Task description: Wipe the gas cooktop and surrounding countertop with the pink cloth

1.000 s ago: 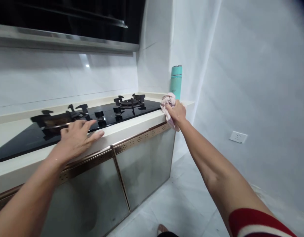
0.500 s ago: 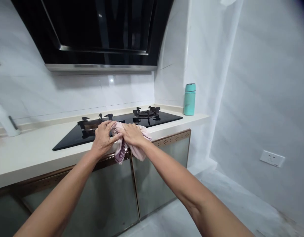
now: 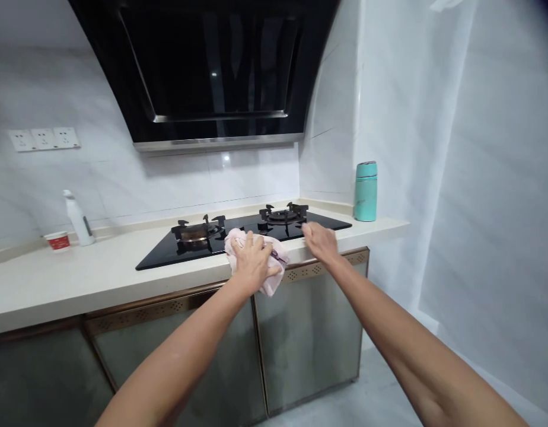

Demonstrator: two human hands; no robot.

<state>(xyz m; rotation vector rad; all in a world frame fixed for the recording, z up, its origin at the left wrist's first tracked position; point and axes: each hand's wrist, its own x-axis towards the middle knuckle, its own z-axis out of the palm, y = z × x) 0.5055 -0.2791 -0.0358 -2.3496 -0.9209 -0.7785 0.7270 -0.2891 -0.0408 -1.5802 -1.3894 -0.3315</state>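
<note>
My left hand (image 3: 252, 261) presses on a pale pink cloth (image 3: 268, 284) with a dark purple patch. Its fingers are spread and curved over the fabric, gripping it at the front edge of the black gas cooktop (image 3: 176, 255). Part of the cloth droops over the counter's front edge. To the right of the cloth and apart from it, my right hand (image 3: 321, 240) is closed, fingers curled, above the cooktop's front edge. Whether something small is inside that hand is hidden. Behind the hands are a left burner (image 3: 197, 232) and a right burner (image 3: 283, 216).
A teal bottle (image 3: 366, 193) stands upright at the counter's right end. On the left are a white spray bottle (image 3: 78, 219) and a red-and-white cup (image 3: 57, 241). The black range hood (image 3: 212, 71) overhangs the cooktop. Cabinet doors (image 3: 307, 338) sit below the pale counter (image 3: 100, 267).
My right hand has let go of the cloth and moved right, closing up. My left hand now lies on the cloth. The view has shifted left, bringing the cup and wall sockets into sight.
</note>
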